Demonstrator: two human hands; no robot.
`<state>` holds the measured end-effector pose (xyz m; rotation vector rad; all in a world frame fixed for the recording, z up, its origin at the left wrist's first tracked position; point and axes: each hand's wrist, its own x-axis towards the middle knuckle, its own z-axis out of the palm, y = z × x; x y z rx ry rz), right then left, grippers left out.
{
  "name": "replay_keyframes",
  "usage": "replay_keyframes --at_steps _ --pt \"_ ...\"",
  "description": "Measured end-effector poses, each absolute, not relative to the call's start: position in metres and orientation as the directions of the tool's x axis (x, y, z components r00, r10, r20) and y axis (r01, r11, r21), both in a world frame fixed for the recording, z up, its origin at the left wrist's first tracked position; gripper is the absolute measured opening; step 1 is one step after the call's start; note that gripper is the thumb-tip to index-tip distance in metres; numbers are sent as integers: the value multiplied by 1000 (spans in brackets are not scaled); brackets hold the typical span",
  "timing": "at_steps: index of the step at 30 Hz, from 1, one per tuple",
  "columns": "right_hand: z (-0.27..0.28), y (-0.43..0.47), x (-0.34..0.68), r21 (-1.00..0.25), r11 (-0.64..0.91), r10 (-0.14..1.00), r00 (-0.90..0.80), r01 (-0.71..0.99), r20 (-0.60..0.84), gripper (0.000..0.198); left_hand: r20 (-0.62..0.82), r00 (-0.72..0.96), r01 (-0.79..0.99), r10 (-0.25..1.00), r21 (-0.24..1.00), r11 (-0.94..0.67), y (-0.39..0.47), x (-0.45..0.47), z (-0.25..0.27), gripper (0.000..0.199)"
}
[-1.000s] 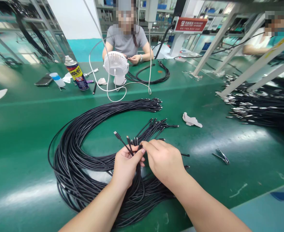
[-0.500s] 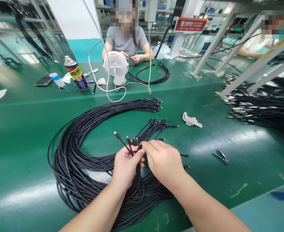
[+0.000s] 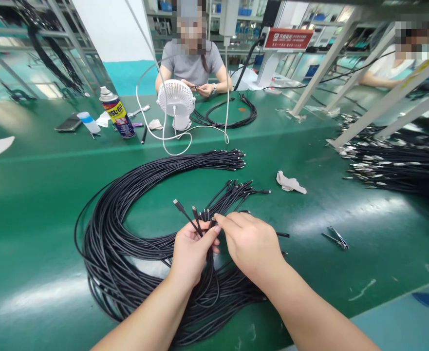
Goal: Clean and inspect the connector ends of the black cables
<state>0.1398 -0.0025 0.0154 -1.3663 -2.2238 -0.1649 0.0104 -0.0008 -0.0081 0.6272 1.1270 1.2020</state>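
My left hand (image 3: 194, 246) is closed around several black cables, whose plug ends (image 3: 178, 205) poke up past the thumb and fingers. Right against it, my right hand (image 3: 249, 241) pinches at the end of one cable plug (image 3: 212, 223) held by the left; its fingertips partly cover that plug. Beneath both hands lies a big curved bundle of black cables (image 3: 104, 234), bent round to the left. One set of its ends (image 3: 232, 160) points right at the back, and another set (image 3: 241, 190) fans out just beyond my hands.
Nail clippers (image 3: 336, 238) and a crumpled white scrap (image 3: 290, 183) lie to the right. A large cable pile (image 3: 389, 156) sits at the far right by metal legs. Behind are a spray can (image 3: 117, 113), a white fan (image 3: 176, 100) and a person (image 3: 192, 66) handling a cable.
The whole view has shifted very slightly. Both hands keep the same hold on the cables, with almost no movement.
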Motion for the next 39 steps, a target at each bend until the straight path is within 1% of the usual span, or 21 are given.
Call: replay_keyframes --at_steps 9,17,22,29,39 --pt "13 -2 137 -182 476 814 -352 860 463 23 -340 -45 -388 939 872 297 -1 10 -8 29" --pt "14 -1 136 -171 470 811 -346 866 472 24 -350 -44 -381 936 872 308 -1 10 -10 29" --pt "13 -1 140 -198 472 818 -342 859 463 27 -353 -40 -377 935 872 313 -1 10 -9 29" --pt "12 -1 140 -239 476 825 -335 846 456 24 -353 -34 -368 935 874 317 -1 10 -5 30" --pt "13 -1 137 -213 474 827 -349 854 441 21 -353 -38 -365 935 876 316 -1 11 -5 28"
